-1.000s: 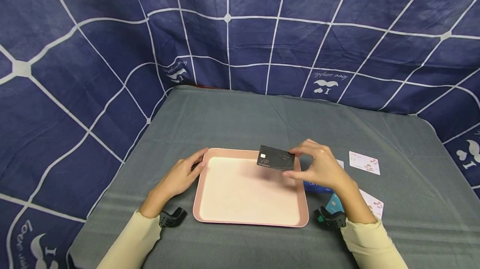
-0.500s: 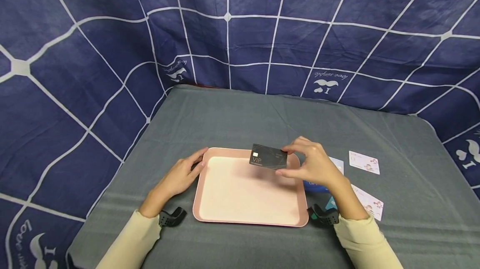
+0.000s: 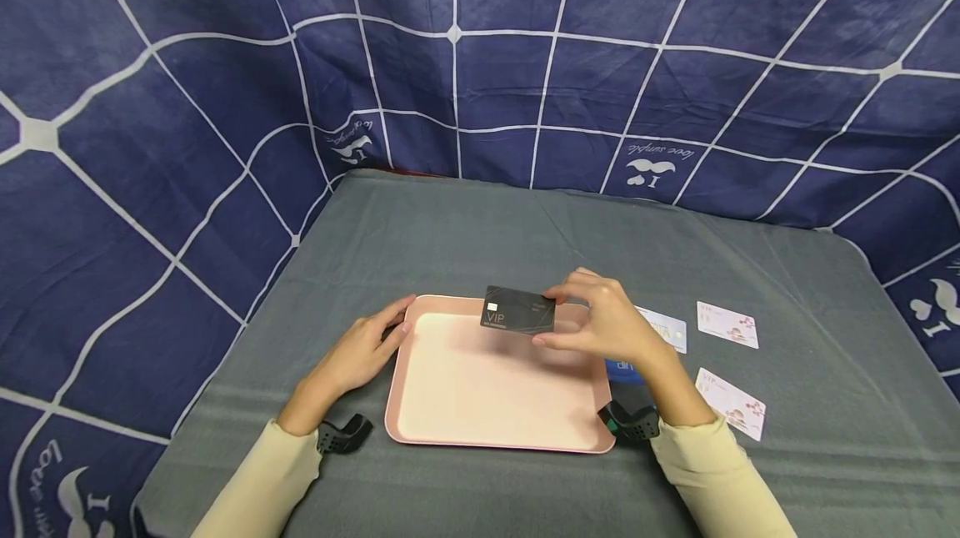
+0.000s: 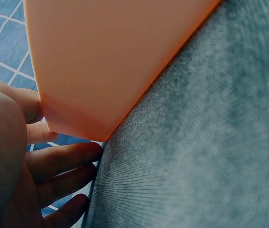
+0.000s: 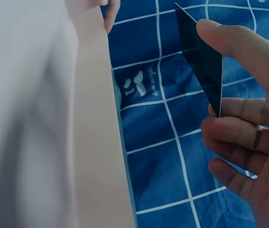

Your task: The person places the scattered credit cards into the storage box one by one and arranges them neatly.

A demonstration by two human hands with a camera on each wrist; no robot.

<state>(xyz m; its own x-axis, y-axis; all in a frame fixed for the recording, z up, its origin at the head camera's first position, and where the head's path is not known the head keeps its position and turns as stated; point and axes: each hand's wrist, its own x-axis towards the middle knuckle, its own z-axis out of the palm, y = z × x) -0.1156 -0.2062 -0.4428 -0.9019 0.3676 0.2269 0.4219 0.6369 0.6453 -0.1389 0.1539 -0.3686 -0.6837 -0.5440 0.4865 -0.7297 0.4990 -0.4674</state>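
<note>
A black VIP card (image 3: 517, 310) is in my right hand (image 3: 606, 319), which pinches its right end between thumb and fingers. The card is tilted up over the far part of a shallow pink tray (image 3: 480, 404). In the right wrist view the card (image 5: 200, 59) shows almost edge-on, with the thumb on one side and fingers on the other. My left hand (image 3: 362, 354) rests against the tray's far left corner, fingers loosely extended. The left wrist view shows the thumb and a fingertip at the tray (image 4: 120, 52) edge, the other fingers apart.
Right of the tray, a whitish card (image 3: 666, 329) and a blue card (image 3: 622, 369) lie partly hidden by my right arm. Two pink flowered cards (image 3: 727, 324) lie farther right on the grey cloth (image 3: 465, 229). A blue gridded curtain (image 3: 495, 79) hangs behind.
My right hand has carried the black card leftward over the tray, uncovering more of the cards on the right. The left hand and the tray have stayed in place.
</note>
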